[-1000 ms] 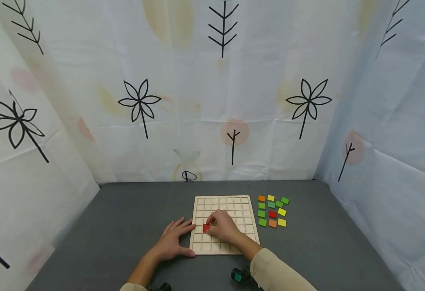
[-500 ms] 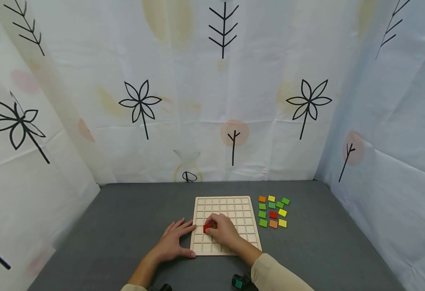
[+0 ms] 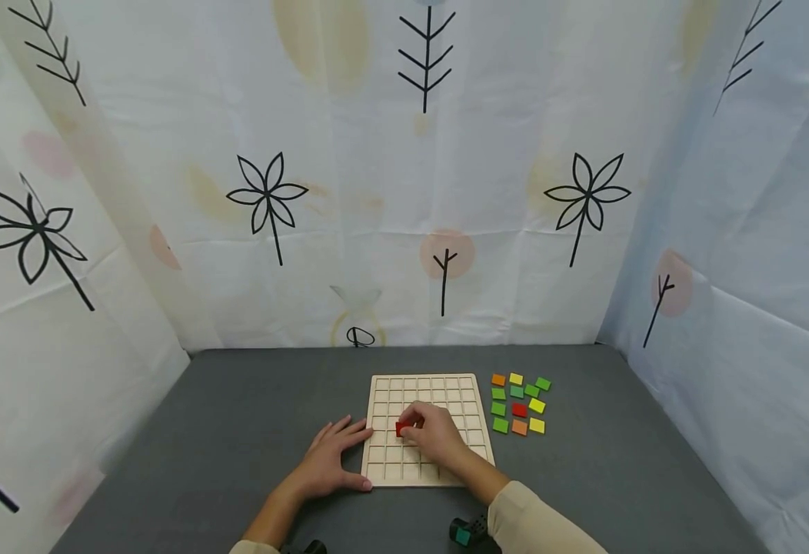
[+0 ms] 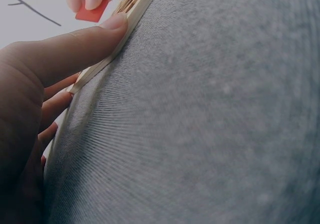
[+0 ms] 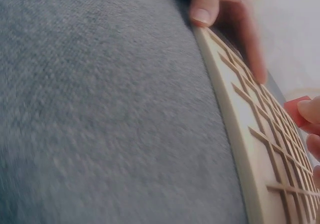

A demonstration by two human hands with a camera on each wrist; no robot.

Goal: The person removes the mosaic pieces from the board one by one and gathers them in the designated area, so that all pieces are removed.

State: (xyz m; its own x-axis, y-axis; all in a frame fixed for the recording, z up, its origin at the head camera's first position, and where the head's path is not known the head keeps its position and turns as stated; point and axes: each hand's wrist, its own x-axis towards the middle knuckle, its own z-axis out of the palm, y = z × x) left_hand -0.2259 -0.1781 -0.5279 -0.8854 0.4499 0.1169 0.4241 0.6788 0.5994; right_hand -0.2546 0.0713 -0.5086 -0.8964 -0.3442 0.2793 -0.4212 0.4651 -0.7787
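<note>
A wooden grid board (image 3: 421, 388) lies on the table with its square cells facing up. My right hand (image 3: 439, 438) pinches a red square tile (image 3: 399, 429) between thumb and fingers over the left-middle part of the board. In the left wrist view the red tile (image 4: 91, 13) appears raised off the grid and tilted. My left hand (image 3: 327, 460) rests at the board's left side, fingers spread and fairly straight. Its thumb (image 4: 95, 42) and fingertips touch the board's edge. The right fingers hide part of the tile and the cells beneath.
Right of the board lie several loose square tiles, among them a red tile (image 3: 519, 410), an orange tile (image 3: 519, 426), a yellow tile (image 3: 537, 425) and a green tile (image 3: 500, 425). The grey tabletop (image 3: 266, 392) meets patterned cloth walls (image 3: 349, 292) behind and at both sides.
The red tile lay flatter on a left-hand cell a second ago. My right hand has tipped it up and carried it slightly right and away from me. The left hand has stayed put.
</note>
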